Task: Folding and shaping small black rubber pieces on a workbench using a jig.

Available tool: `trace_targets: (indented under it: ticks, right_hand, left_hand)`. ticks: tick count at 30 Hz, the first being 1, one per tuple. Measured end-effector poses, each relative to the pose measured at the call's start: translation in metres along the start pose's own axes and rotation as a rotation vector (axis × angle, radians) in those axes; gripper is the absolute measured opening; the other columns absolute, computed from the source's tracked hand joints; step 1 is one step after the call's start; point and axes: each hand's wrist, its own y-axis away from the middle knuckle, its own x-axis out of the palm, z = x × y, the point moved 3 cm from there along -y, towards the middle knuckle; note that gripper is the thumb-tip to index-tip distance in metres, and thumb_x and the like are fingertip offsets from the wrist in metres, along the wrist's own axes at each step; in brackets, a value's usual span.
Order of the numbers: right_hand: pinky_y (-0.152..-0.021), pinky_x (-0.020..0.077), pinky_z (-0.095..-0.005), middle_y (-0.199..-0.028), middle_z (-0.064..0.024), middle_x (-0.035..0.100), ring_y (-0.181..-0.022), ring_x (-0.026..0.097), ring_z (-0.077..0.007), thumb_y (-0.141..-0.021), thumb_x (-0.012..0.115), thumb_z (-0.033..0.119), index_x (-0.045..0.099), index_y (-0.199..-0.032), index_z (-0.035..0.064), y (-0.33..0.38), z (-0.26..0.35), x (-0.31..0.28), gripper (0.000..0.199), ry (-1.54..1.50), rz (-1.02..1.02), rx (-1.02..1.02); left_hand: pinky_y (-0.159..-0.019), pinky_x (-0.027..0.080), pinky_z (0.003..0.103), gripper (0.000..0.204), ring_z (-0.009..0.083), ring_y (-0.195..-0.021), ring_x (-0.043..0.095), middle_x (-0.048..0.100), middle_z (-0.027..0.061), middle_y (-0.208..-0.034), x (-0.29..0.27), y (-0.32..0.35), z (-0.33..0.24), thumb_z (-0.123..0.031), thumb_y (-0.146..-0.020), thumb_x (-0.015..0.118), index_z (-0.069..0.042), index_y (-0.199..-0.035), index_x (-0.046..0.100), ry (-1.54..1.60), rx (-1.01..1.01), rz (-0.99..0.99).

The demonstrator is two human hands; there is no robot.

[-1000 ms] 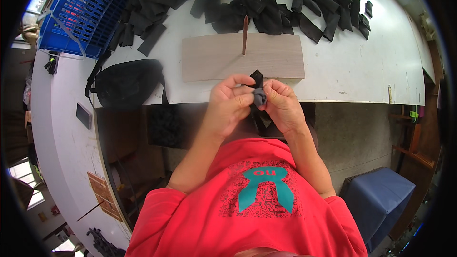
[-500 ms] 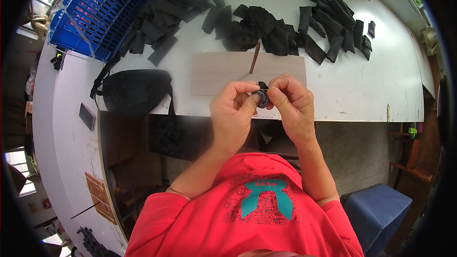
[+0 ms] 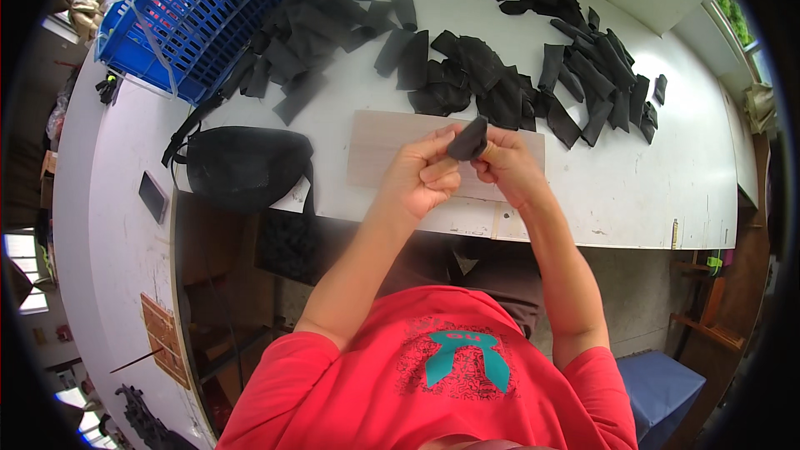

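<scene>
A small black fabric piece [image 3: 469,140], tube-like and partly folded, is held up between both hands above the front of the white table [image 3: 617,192]. My left hand [image 3: 423,173] pinches its left side between thumb and fingers. From the other side, my right hand [image 3: 512,168] grips its right edge with thumb and fingertips. Beneath the hands lies a flat light-brown board [image 3: 372,150]. The upright brown rod on that board cannot be seen now; the hands and the fabric cover the spot.
Loose black fabric pieces [image 3: 492,75] lie in heaps across the table. A blue plastic basket [image 3: 158,50] stands at the far left, with a black bag [image 3: 246,168] nearer. A phone-like dark slab [image 3: 152,196] lies on the left table. A blue-covered stool [image 3: 658,392] is at lower right.
The black piece has gone from bunched and rolled at my fingertips to more opened out and raised. Both hands have moved slightly farther from me, and the whole view has shifted a little.
</scene>
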Motion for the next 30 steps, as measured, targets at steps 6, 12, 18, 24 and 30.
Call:
trace_targets:
  ticks: [6,12,18,24,30]
  right_hand:
    - [-0.047,0.0307,-0.0189,-0.062,0.0016,0.046,-0.053,0.039,-0.0057,-0.085,0.052,0.028,0.053,-0.073,0.0045,-0.002,-0.004,-0.001,0.027,0.043,-0.032,-0.145]
    - [-0.055,0.0404,-0.0265,-0.076,-0.004,0.052,-0.069,0.049,-0.0147,-0.078,0.059,0.027,0.054,-0.088,0.0,0.031,0.034,0.015,0.029,0.602,-0.276,-0.582]
    - [-0.059,0.0427,-0.0324,-0.085,-0.0078,0.051,-0.075,0.051,-0.0234,-0.065,0.069,0.023,0.053,-0.094,0.0023,0.041,0.061,0.045,0.038,1.237,-0.36,-0.857]
    - [-0.054,0.0406,-0.0312,-0.077,-0.0073,0.051,-0.071,0.051,-0.0226,-0.067,0.068,0.022,0.055,-0.087,0.0036,0.036,0.053,0.039,0.03,1.057,-0.29,-0.726]
    - [-0.048,0.0385,-0.0331,-0.063,-0.0057,0.049,-0.061,0.051,-0.022,-0.073,0.063,0.02,0.057,-0.079,0.0035,0.029,0.051,0.036,0.018,1.256,-0.328,-0.756]
  left_hand:
    - [-0.049,0.035,0.016,0.027,0.0047,-0.052,0.045,0.058,0.0042,-0.08,0.009,0.01,-0.01,-0.007,-0.083,0.051,-0.003,-0.109,0.049,-1.005,0.506,-0.288]
    - [-0.068,0.04,0.018,0.018,0.0082,-0.074,0.053,0.058,0.0076,-0.09,0.054,0.017,-0.013,-0.007,-0.082,0.055,0.0,-0.098,0.055,-1.372,0.791,0.007]
    - [-0.067,0.045,0.022,0.007,0.0112,-0.078,0.054,0.058,0.0091,-0.093,0.062,0.022,-0.001,-0.004,-0.079,0.057,0.0,-0.083,0.061,-1.019,0.889,-0.017]
    - [-0.07,0.043,0.023,0.009,0.012,-0.079,0.053,0.057,0.0059,-0.089,0.062,0.018,-0.009,-0.003,-0.083,0.052,0.002,-0.089,0.056,-1.381,0.936,0.062]
    - [-0.082,0.038,0.031,0.012,0.0166,-0.089,0.051,0.057,0.0109,-0.093,0.043,0.018,-0.017,-0.01,-0.084,0.052,-0.002,-0.092,0.054,-0.691,0.877,0.108]
